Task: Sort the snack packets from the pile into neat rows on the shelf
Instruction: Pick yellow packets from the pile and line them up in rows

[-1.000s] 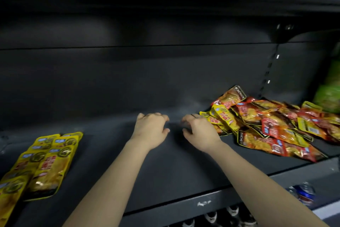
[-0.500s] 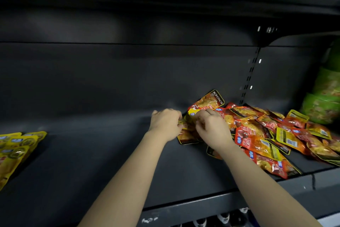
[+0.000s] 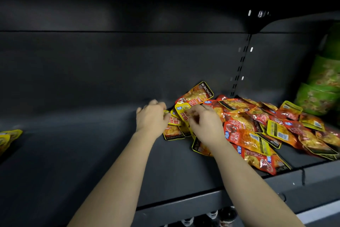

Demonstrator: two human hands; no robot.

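A person reaches both bare arms onto a dark shelf (image 3: 82, 153). On the right side of the shelf lies a big messy pile (image 3: 257, 127) of snack packets. They are red, orange and yellow, and they lie every which way on top of each other. At the far side, one leaning packet (image 3: 197, 94) tips up against the back wall.

The right hand (image 3: 206, 125) is at the left end of the pile. Its grip is closed, with its fingers pinching a yellow packet (image 3: 181, 111) that sticks up, tilted, over the others. The left hand (image 3: 151, 119) is just beside it, on the left. Its fingers curl against the small packets at the pile's edge. They are hidden behind the hand, so I cannot tell if that grip holds one.

At the left edge of the shelf lie a few yellow bags (image 3: 9, 138), well apart from the pile. At the far right stand stacked green tubs (image 3: 320, 88). Under the shelf, some bottle tops (image 3: 211, 214) peek out.
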